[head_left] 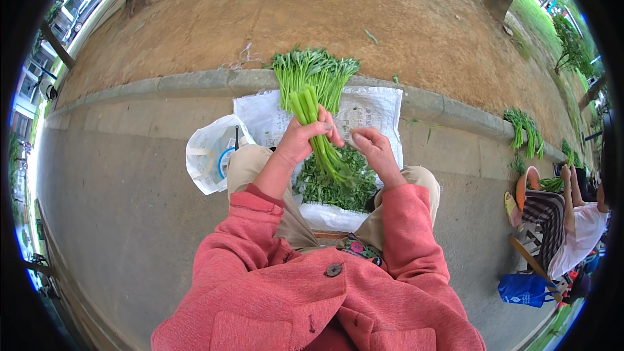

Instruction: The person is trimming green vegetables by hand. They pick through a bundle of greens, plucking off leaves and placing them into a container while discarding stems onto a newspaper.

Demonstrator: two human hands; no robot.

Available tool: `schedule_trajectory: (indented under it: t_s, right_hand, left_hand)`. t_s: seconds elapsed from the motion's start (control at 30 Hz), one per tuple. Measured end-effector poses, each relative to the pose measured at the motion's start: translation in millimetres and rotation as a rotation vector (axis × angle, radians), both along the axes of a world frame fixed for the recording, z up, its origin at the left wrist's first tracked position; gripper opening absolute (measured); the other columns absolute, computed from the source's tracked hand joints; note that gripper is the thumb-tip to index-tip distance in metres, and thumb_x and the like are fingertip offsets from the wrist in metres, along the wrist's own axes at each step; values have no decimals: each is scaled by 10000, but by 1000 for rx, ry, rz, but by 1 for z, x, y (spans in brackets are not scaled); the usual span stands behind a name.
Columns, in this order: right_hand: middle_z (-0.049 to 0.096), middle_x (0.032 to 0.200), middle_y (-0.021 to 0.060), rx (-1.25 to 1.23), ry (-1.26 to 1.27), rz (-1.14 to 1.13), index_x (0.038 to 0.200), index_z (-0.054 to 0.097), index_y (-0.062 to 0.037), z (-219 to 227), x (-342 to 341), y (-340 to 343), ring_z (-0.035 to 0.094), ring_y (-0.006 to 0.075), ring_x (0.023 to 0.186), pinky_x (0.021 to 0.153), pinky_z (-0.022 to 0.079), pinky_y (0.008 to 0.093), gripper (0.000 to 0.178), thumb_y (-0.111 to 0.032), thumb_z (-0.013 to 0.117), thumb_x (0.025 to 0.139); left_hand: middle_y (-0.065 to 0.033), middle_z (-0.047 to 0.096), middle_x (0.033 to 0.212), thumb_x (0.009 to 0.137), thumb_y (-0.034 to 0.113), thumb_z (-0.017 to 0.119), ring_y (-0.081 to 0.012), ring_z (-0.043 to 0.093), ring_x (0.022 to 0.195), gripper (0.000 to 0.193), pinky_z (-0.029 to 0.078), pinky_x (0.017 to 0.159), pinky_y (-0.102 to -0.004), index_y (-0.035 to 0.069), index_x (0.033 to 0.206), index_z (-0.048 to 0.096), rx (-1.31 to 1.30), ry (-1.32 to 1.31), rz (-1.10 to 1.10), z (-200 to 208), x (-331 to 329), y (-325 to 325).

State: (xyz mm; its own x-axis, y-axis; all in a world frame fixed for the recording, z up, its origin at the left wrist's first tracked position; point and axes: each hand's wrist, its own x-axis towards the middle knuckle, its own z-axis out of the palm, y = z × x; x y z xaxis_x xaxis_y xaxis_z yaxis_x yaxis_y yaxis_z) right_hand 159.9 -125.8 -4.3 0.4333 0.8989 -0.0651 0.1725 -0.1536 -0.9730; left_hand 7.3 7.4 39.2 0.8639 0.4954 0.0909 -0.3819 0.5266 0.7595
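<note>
1. Gripping a bunch of green stalks (pixel 316 131) just above the centre of the frame, the left hand (pixel 300 140) has its fingers (pixel 323 129) curled tight around the stems, cut ends up and leafy ends hanging toward the lap.
2. The right hand (pixel 376 151) sits just right of the bunch, its fingers (pixel 357 136) pinched nearly together beside the stalks; whether they hold a scrap of leaf cannot be told.
3. Below both hands a pile of plucked leaves (pixel 338 185) lies on a white woven sack (pixel 377 112) spread between the knees.
4. At the sack's upper edge a second bundle of greens (pixel 312 71) lies across the concrete kerb (pixel 195 81), its tips reaching onto the bare earth (pixel 273 13) that fills the upper frame.
5. A white plastic bag (pixel 209 153) lies open to the left of the left knee; something round with a blue rim shows inside, otherwise its contents are unclear.
6. Grey pavement (pixel 123 182) stretches wide and open on the left and lower left.
7. At the right edge another person (pixel 572 221) sits low, with more bundles of greens (pixel 525 131) on the kerb above them and a blue bag (pixel 525 289) below.
</note>
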Motion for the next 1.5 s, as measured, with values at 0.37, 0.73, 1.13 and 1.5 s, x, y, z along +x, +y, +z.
schedule_trajectory:
  t_s: [0.37, 0.73, 1.13, 1.5]
  right_hand:
    - [512, 1179, 125, 193, 728, 571, 1286, 386, 12, 44, -4, -3, 519, 223, 1052, 871, 446, 345, 806, -343, 753, 663]
    - [572, 1105, 176, -154, 602, 245, 969, 618, -3, 69, -19, 0, 541, 252, 1038, 875, 438, 379, 324, -216, 659, 729]
    - [584, 812, 96, 353, 768, -197, 990, 514, 6, 41, -6, 14, 615, 227, 828, 732, 503, 354, 307, -163, 646, 770]
    - [547, 778, 93, 424, 1016, 136, 977, 507, -44, 24, 2, 7, 576, 218, 713, 724, 527, 403, 222, -176, 596, 823]
  left_hand:
    - [-77, 464, 567, 668, 73, 623, -188, 519, 483, 192, 457, 436, -311, 58, 694, 433, -41, 85, -590, -13, 7, -40]
    - [-103, 595, 804, 671, 123, 704, -203, 610, 719, 341, 501, 661, -320, -3, 956, 566, -21, 139, -615, -30, 15, -39]
    - [-51, 539, 653, 720, 44, 608, -139, 528, 503, 166, 503, 575, -311, 12, 863, 528, 213, 415, -441, -49, 26, -50]
    - [-68, 570, 764, 714, 114, 665, -158, 582, 597, 280, 524, 642, -348, -8, 931, 538, 79, 397, -694, -47, 20, -48]
